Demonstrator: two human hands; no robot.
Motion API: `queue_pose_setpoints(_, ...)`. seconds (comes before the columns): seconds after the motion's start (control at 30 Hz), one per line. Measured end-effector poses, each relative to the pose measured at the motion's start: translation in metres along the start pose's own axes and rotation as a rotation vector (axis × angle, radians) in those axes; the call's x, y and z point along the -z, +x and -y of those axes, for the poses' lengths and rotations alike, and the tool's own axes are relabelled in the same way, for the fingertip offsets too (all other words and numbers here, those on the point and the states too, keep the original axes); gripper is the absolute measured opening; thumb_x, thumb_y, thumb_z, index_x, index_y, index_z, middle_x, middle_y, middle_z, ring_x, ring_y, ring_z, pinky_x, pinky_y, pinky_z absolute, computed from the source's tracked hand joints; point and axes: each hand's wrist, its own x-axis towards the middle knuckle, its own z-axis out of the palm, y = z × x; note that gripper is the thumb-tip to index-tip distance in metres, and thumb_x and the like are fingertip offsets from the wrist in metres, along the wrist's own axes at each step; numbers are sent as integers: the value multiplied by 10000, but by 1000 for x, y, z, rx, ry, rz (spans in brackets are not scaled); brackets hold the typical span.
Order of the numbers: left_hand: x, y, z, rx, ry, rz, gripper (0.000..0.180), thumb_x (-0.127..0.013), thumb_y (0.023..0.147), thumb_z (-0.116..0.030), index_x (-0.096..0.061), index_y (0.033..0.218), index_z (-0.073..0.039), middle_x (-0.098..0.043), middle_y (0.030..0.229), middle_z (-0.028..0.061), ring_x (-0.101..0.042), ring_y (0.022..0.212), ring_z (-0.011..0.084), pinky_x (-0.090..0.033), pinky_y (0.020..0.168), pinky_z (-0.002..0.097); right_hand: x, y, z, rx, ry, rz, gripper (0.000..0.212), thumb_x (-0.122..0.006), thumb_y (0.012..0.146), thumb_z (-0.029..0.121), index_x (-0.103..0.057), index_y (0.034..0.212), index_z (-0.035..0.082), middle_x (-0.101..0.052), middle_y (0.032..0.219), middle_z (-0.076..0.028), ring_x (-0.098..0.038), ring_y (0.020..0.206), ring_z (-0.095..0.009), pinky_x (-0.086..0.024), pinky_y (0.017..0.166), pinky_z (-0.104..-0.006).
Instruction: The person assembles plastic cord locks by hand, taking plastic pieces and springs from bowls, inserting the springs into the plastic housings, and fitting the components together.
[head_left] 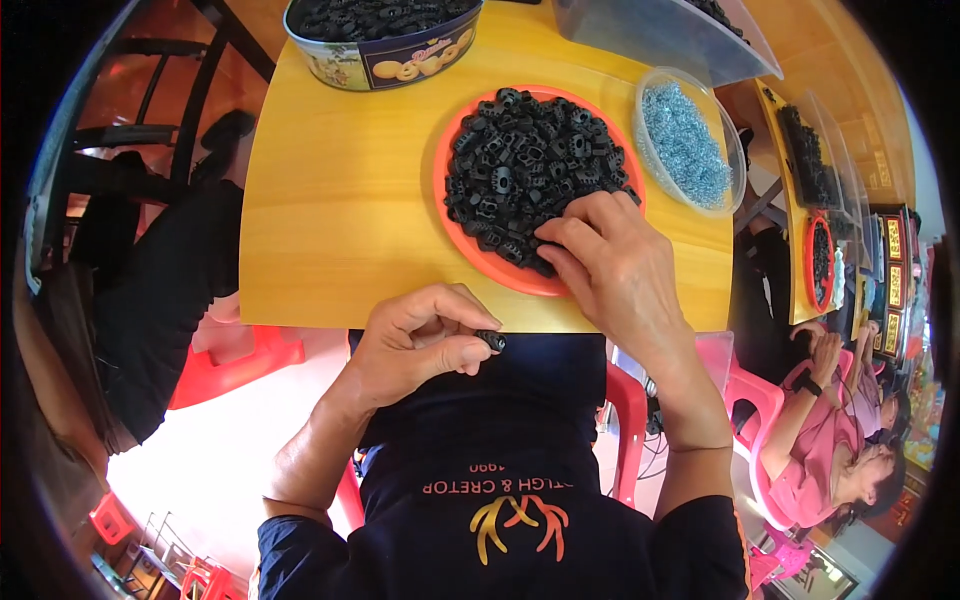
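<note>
Just off the table's front edge, my left hand pinches a small black plastic piece between thumb and fingertips; a pale spot shows at its end. My right hand is at the lower right of a round orange-red plate, its thumb and fingers closed at the edge of the heap. The fingertips are among the black plastic pieces, and what lies between them is partly hidden. These pieces are small, with slots and toothed edges, and look like cord lock parts.
A clear round tub of small silvery-blue springs stands right of the plate. Behind are an oval tin and a clear plastic bin, both holding black pieces. Other people sit at right by another table; red stools stand around.
</note>
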Motion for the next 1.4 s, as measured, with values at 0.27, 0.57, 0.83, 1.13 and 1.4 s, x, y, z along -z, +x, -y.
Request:
queue_pose_setpoints(0.27, 4, 3, 0, 0, 16, -46, 164, -654, 886, 14, -619, 1045, 1, -628, 918, 73, -598, 747, 103, -497, 676, 242, 2, 5, -9, -29, -2, -103, 166, -755, 702, 86, -686, 853, 89, -574, 839, -51, -572, 790, -244, -489, 657, -364)
queue_pose_setpoints(0.57, -3, 9, -3, 12, 35, -74, 176, -664, 884, 0, -622, 1054, -3, -638, 916, 68, -609, 753, 100, -506, 681, 241, -8, 10, -9, 27, 15, -90, 188, -762, 698, 77, -670, 862, 73, -596, 872, -54, -577, 805, -252, -490, 659, -357)
queue_pose_setpoints(0.83, -15, 27, -11, 3, 10, -118, 160, -662, 890, -20, -622, 1044, -14, -648, 886, 63, -612, 737, 102, -510, 666, 237, -3, -5, -15, -403, 1039, -206, 129, -666, 845, -48, -570, 905, 14, -658, 987, -129, -621, 878, -119, -486, 738, -246)
queue_pose_setpoints(1.13, -41, 67, -12, -91, -106, -137, 178, -645, 910, -49, -598, 1080, -24, -655, 892, 75, -602, 720, 111, -498, 660, 246, 14, -12, -17, -477, 1598, -271, 209, -623, 921, 49, -623, 1126, 8, -677, 1019, -88, -621, 823, -109, -508, 805, -253)
queue_pose_setpoints(1.4, -51, 83, -4, -103, -95, -165, 163, -630, 929, -77, -598, 1082, -28, -669, 909, 80, -595, 728, 93, -506, 684, 243, 6, -18, -20, -506, 1849, -304, 185, -609, 931, 132, -634, 1082, 28, -622, 982, -76, -549, 800, -119, -483, 722, -287)
